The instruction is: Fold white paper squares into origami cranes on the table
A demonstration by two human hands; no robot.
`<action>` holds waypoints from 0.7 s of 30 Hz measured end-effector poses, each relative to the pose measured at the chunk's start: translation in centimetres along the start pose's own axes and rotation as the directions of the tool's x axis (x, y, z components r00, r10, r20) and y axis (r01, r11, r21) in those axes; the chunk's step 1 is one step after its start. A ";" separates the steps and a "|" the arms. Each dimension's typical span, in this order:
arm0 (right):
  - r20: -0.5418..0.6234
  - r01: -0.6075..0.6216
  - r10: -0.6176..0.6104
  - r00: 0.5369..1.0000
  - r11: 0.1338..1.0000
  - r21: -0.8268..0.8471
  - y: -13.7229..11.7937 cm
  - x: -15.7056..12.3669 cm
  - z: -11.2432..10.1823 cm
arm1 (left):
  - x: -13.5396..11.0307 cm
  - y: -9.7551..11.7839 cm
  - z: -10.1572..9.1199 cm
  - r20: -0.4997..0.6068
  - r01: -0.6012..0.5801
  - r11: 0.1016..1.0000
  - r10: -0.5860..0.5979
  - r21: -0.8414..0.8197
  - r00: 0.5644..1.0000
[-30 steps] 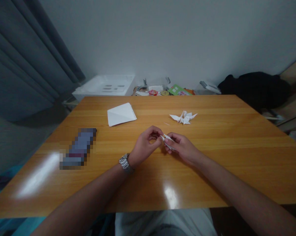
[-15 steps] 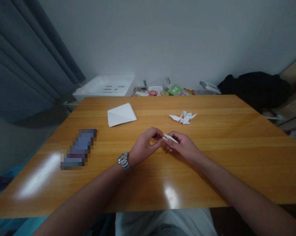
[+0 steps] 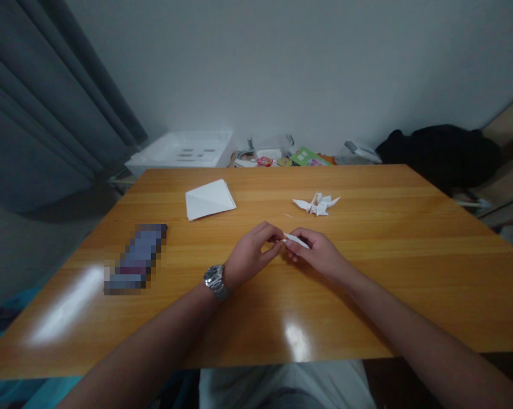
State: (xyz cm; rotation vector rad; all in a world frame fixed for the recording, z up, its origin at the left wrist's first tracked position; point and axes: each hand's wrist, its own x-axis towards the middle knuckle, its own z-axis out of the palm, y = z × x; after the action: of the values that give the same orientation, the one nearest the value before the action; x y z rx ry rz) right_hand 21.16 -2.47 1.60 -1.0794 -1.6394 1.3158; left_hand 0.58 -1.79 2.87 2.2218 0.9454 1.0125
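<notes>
"One folded paper (image 3: 299,242): location?"

"Between right hand (image 3: 320,253) and left hand (image 3: 251,257); the right pinches its body, the left its tip."

"Good handling?"

"Probably: right grip steady, left fingertips pressing the tip lightly, edges aligned. Crane (image 3: 318,204) beyond, on the table (image 3: 384,210)."

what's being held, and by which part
A small folded white paper, pinched along its near side by the right hand, left hand at its left end.
</notes>
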 end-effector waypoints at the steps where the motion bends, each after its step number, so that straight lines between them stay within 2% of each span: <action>1: 0.004 0.000 0.000 1.000 1.000 0.006 0.0 0.0 0.0 | 0.0 -0.1 0.1 -0.006 0.003 1.000 -0.003 -0.007 1.000; 9: -0.015 -0.007 0.007 1.000 0.999 -0.048 0.1 0.0 0.0 | -0.1 -0.4 0.3 -0.038 0.005 1.000 -0.005 -0.003 0.999; 13: -0.037 -0.013 0.013 0.999 1.000 0.003 0.0 -0.1 0.0 | 0.0 -0.3 0.3 -0.051 0.000 1.000 -0.001 -0.026 0.999; 17: 0.009 -0.060 0.059 0.998 0.986 0.153 0.0 -0.2 0.0 | -0.1 -0.5 0.7 -0.066 0.074 0.979 -0.088 -0.188 0.994; 21: 0.050 -0.130 0.121 0.991 0.937 0.325 0.1 -0.2 0.1 | -0.1 -1.0 1.5 -0.015 0.161 0.886 -0.186 -0.435 0.982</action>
State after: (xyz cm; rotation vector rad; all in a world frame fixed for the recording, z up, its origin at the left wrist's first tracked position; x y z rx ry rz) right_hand 21.16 -2.66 1.43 -0.9766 -1.3264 1.6277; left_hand 1.35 -1.45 1.23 1.7175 0.8290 1.0842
